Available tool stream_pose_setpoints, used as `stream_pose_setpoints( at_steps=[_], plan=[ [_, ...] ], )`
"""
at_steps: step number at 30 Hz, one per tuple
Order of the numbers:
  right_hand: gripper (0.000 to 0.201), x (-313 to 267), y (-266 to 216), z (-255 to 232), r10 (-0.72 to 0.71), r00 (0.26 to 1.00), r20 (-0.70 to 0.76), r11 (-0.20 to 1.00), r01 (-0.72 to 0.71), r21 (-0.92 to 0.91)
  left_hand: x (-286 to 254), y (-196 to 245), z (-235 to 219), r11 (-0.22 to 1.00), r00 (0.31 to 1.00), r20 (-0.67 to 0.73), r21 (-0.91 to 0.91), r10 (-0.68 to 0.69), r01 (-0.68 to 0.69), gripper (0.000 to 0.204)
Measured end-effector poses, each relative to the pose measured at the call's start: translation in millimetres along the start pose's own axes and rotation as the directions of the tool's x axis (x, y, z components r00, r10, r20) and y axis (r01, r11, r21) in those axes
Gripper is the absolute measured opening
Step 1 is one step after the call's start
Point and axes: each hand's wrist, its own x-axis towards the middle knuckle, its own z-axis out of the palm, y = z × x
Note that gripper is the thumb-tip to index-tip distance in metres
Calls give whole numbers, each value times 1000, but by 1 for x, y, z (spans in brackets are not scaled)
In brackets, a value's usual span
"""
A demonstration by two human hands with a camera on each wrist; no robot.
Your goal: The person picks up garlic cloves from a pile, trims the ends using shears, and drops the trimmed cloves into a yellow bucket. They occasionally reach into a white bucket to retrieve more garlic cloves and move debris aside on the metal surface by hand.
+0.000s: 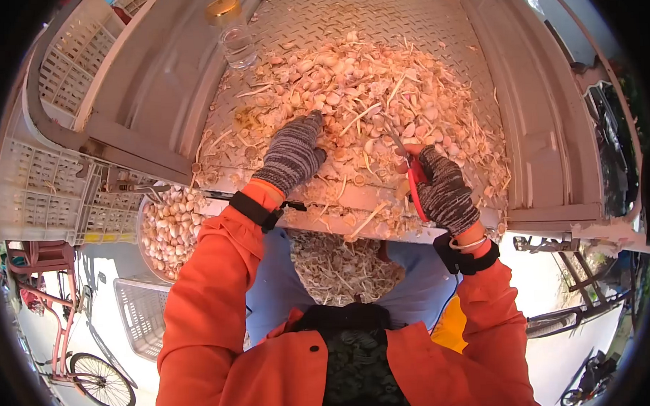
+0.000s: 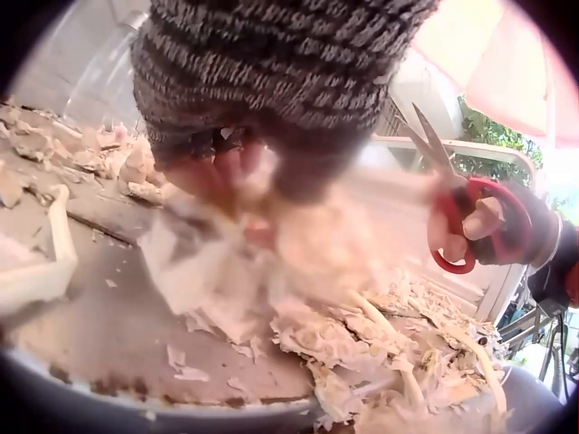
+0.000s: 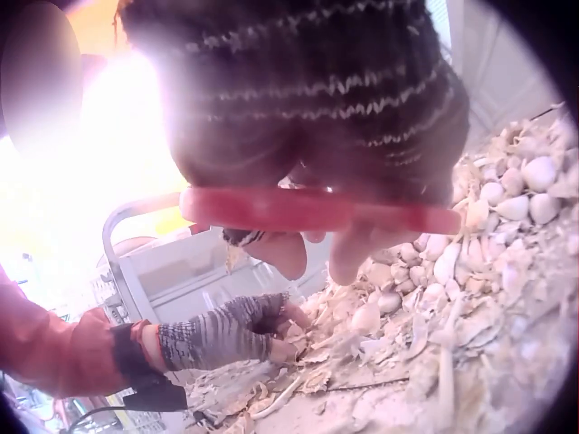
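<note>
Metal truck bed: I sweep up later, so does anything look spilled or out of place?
Dry skins and stalks are heaped below the bed's edge, between the person's legs, as if spilled over. The clear jar beside the garlic pile looks stray.

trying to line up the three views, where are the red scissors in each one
Head: right of center, scissors in the right hand.
Left wrist: right side, blades pointing up and left.
Right wrist: red handle crossing mid-picture; blades not distinguishable.
Shared landmark: garlic peelings.
</note>
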Motion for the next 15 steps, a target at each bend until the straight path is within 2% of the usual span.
stream_pose_setpoints(
  at_steps=[2,3,4,5,6,7,8,9,10,13,15],
  plan=[
    [43,-8,4,0,-55,998,3,998,55,10,-5,8,-15,1000,1000,-19,23,9,-9,40],
    [43,-10,4,1,-51,999,-2,999,51,-12,-6,6,-15,924,993,22,-365,-114,114,38],
    [42,-12,4,4,-47,999,-7,998,47,-33,-9,5,-16,690,971,106,-688,-214,227,35],
    [41,-15,13,13,-83,995,-60,992,89,94,-15,6,-14,265,940,213,-922,-267,284,35],
    [41,-19,10,14,-87,994,-71,989,95,109,-21,10,-14,284,941,210,-916,-265,284,35],
    [37,-25,7,14,-79,996,-40,991,83,102,-30,16,-11,-93,947,276,-960,-163,263,36],
    [33,-31,5,15,-71,997,-9,993,71,90,-38,22,-9,-460,954,298,-853,-42,247,36],
    [35,-36,5,20,-49,999,-20,989,51,139,-47,33,-13,-462,940,323,-854,-109,240,38],
    [35,-42,2,21,-48,998,-30,989,52,140,-54,45,-17,-457,941,323,-855,-102,244,38],
    [41,-61,-7,24,-207,973,-100,978,207,-8,-77,78,-23,-545,959,254,-826,-130,145,33],
    [41,-70,-15,18,-191,976,-104,982,190,-25,-86,77,-17,-530,969,212,-841,-129,114,33]
  ],
)
